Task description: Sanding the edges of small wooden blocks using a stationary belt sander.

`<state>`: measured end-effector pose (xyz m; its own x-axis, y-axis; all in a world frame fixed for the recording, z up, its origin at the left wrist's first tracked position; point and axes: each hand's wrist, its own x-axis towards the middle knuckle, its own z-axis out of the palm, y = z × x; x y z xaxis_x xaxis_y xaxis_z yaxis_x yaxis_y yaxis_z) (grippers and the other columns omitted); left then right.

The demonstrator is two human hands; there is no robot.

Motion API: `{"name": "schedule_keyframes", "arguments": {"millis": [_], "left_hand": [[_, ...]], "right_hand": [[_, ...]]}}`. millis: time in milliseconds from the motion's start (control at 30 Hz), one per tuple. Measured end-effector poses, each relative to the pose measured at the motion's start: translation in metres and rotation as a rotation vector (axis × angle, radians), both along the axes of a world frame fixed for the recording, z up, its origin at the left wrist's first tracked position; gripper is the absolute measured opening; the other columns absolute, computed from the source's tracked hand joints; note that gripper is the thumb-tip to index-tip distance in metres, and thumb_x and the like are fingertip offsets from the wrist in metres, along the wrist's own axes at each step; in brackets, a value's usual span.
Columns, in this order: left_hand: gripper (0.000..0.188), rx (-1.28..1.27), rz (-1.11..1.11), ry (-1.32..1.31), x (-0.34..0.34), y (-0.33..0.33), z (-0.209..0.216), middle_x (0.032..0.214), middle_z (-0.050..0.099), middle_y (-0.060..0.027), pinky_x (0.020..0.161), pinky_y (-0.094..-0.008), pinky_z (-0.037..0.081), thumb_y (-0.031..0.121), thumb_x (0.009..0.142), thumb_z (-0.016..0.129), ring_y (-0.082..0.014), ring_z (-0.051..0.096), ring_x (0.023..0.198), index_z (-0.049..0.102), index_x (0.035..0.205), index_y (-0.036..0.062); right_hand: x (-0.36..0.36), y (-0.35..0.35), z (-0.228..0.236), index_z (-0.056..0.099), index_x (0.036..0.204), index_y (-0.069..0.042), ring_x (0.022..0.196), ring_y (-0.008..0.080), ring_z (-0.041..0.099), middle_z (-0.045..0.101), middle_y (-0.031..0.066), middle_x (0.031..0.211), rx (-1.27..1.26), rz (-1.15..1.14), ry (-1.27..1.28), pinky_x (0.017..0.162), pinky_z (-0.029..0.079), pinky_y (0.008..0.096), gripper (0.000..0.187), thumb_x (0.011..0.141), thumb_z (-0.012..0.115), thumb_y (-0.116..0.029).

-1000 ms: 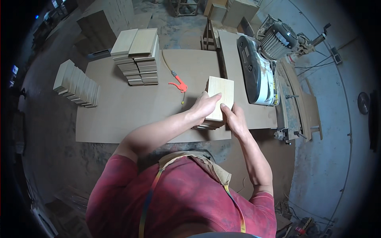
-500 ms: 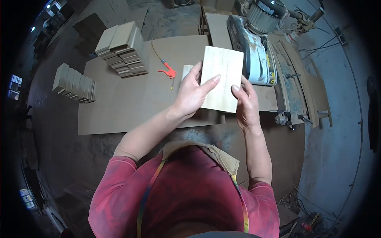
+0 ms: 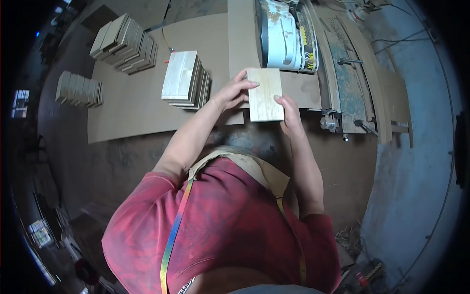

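Note:
A flat, pale rectangular wooden board (image 3: 266, 100) is held up in front of me, over the near edge of the bench. My left hand (image 3: 237, 91) grips its left edge, thumb on the face and fingers behind. At the lower right edge, my right hand (image 3: 290, 111) pinches it with the thumb on the front; its other fingers are partly hidden. Just left of my left hand stands a stack of similar boards (image 3: 179, 77). A small red part of the air blow gun (image 3: 167, 61) peeks out behind that stack.
A taller pile of boards (image 3: 122, 44) and a low row of boards (image 3: 78, 89) stand on the brown worktop (image 3: 142, 110) at the left. Beyond my hands is a white-housed machine (image 3: 284, 41), apparently a belt sander. A clamped metal fixture (image 3: 350, 93) lies to its right.
The view has shifted, and the board now appears lower and smaller, still in both hands. The board stack beside my left hand has come into sight, covering most of the red blow gun.

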<state>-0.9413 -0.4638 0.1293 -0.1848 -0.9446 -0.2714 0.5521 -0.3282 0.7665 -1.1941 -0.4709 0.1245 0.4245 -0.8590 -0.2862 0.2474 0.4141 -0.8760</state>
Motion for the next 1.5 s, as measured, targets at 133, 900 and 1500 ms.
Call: {"name": "schedule_keyframes", "arguments": {"millis": [133, 900, 1500], "left_hand": [[0.058, 0.073, 0.065, -0.188, -0.012, -0.020, -0.024, 0.138, 0.062, -0.0186, 0.076, -0.0335, 0.065, 0.011, 0.097, 0.077, -0.0270, 0.070, 0.113, 0.054, 0.150, 0.0114], [0.062, -0.041, 0.055, -0.156, 0.002, -0.020, -0.040, 0.144, 0.055, -0.0220, 0.076, -0.0344, 0.064, 0.014, 0.100, 0.075, -0.0308, 0.066, 0.116, 0.051, 0.157, 0.0163], [0.044, -0.006, 0.235, -0.665, -0.033, -0.026, -0.052, 0.152, 0.052, -0.0202, 0.107, -0.0461, 0.054, 0.034, 0.108, 0.072, -0.0337, 0.059, 0.132, 0.061, 0.146, 0.0163]], "right_hand": [[-0.004, -0.016, 0.005, 0.068, 0.135, 0.011, 0.102, 0.0304, 0.071, 0.074, 0.0234, 0.120, -0.532, -0.163, 0.692, 0.095, 0.058, 0.0359, 0.055, 0.098, 0.073, -0.029], [-0.028, 0.010, 0.022, 0.084, 0.113, 0.000, 0.103, 0.0365, 0.070, 0.078, 0.0207, 0.114, -0.984, -0.367, 1.222, 0.094, 0.059, 0.0411, 0.042, 0.083, 0.083, -0.029], [-0.011, -0.091, -0.035, 0.072, 0.127, 0.002, 0.108, 0.0386, 0.067, 0.072, 0.0213, 0.124, -1.080, -0.343, 1.061, 0.090, 0.058, 0.0470, 0.049, 0.088, 0.084, -0.027]]}}
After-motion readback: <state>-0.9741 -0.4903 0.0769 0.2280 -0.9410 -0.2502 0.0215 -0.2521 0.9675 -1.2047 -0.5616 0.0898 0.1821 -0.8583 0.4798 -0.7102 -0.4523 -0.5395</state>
